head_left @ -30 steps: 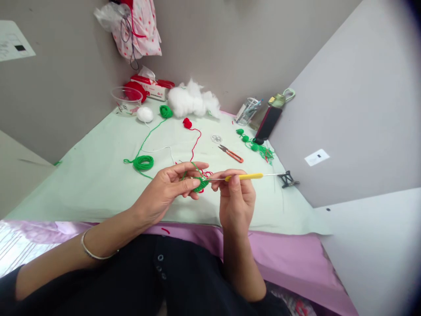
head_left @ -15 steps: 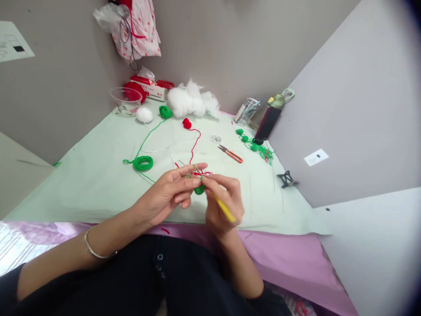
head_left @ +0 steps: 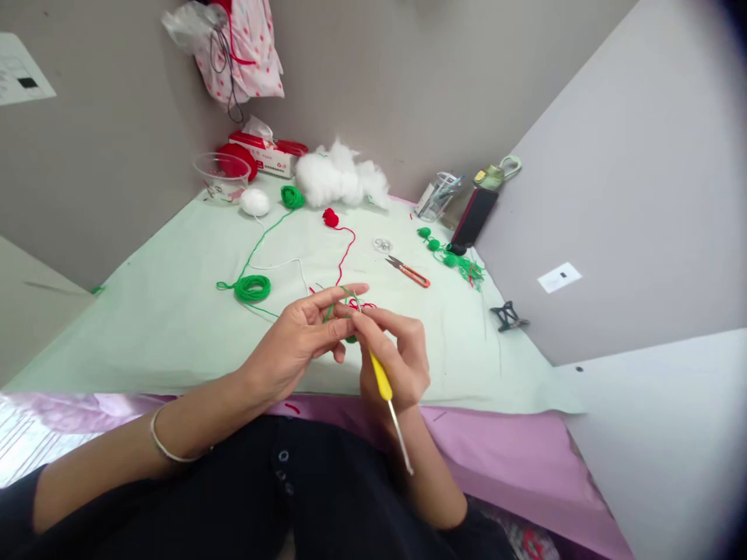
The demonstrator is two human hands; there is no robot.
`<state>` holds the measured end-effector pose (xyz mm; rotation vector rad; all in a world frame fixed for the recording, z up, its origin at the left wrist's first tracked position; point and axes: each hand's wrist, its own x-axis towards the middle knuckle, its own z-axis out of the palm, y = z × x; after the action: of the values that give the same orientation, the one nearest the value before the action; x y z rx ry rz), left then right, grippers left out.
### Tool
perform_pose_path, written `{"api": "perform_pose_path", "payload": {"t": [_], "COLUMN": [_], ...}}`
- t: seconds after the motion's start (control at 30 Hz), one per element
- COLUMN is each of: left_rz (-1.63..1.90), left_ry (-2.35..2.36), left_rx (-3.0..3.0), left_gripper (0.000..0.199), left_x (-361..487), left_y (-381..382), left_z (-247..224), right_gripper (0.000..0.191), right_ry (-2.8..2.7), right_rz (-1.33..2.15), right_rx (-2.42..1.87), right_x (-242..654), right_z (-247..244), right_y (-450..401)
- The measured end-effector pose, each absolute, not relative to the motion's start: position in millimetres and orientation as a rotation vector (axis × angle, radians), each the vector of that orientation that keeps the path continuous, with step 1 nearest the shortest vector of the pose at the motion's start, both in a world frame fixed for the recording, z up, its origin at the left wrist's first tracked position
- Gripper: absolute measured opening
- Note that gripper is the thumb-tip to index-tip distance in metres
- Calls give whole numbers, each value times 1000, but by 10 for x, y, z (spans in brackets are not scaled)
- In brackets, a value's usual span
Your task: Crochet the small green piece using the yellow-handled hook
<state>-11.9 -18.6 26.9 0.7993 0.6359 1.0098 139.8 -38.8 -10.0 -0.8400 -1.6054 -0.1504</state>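
Between thumb and fingers, my left hand (head_left: 303, 330) pinches a small green crochet piece (head_left: 351, 339), most of it hidden by the fingers. A strand of green yarn (head_left: 328, 313) runs over its raised index finger. My right hand (head_left: 397, 354) is closed around a crochet hook (head_left: 382, 379) with a yellow grip; its metal rear end slants down toward my forearm. The hook's front tip meets the work at the left fingertips. Just behind the hands lies some tangled red yarn (head_left: 362, 304).
Left on the table (head_left: 175, 327) lies a green yarn coil (head_left: 252, 288). Beyond are a white yarn ball (head_left: 255, 202), a red yarn ball (head_left: 331, 218) and white stuffing (head_left: 341, 177). Orange-handled thread snips (head_left: 408, 271), green crocheted balls (head_left: 433, 244) and a bottle (head_left: 478, 210) are at right.
The crochet hook has turned in my right hand, so its metal rear end now shows. The green piece has become more hidden behind my fingers. Both hands stay close together.
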Motion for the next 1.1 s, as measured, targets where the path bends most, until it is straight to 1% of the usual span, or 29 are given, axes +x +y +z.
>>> {"api": "perform_pose_path", "payload": {"t": [0.03, 0.07, 0.17, 0.27, 0.33, 0.43, 0.57, 0.67, 0.77, 0.83, 1.0, 1.1], "left_rz": [965, 929, 937, 1002, 1027, 1041, 1076, 1090, 1103, 1132, 1254, 1231], "left_ry": [614, 600, 607, 629, 651, 700, 713, 719, 768, 822, 906, 846], "left_rx": [749, 703, 653, 791, 936, 1086, 1122, 1121, 1174, 1241, 1370, 1185], "left_gripper": [36, 31, 23, 27, 31, 30, 26, 27, 29, 30, 30, 38], "left_x": [-126, -136, -169, -178, -177, -187, -212, -224, -233, -235, -193, -153], "left_y": [-170, -153, -117, -133, -159, -181, -177, -175, -179, -185, -232, -247], "left_z": [266, 265, 265, 251, 230, 199, 168, 144, 134, 144, 209, 229], "right_gripper": [35, 33, 22, 18, 16, 15, 16, 19, 19, 19, 27, 31], "right_ry": [-1609, -1589, -1387, -1252, -1280, -1235, -1099, -1110, -1187, -1280, -1631, -1681], "right_rz": [-185, -150, 239, 573, 632, 684, 856, 887, 813, 669, 116, -240], "right_rx": [-831, -831, -836, -780, -787, -822, -772, -761, -775, -823, -860, -839], "right_x": [1410, 1423, 1456, 1452, 1439, 1437, 1458, 1460, 1459, 1462, 1441, 1388], "right_z": [-101, -92, -35, 2, 1, -14, -17, -5, 22, 40, -45, -176], "right_y": [-385, -380, -364, -352, -351, -350, -322, -313, -351, -394, -429, -389]}}
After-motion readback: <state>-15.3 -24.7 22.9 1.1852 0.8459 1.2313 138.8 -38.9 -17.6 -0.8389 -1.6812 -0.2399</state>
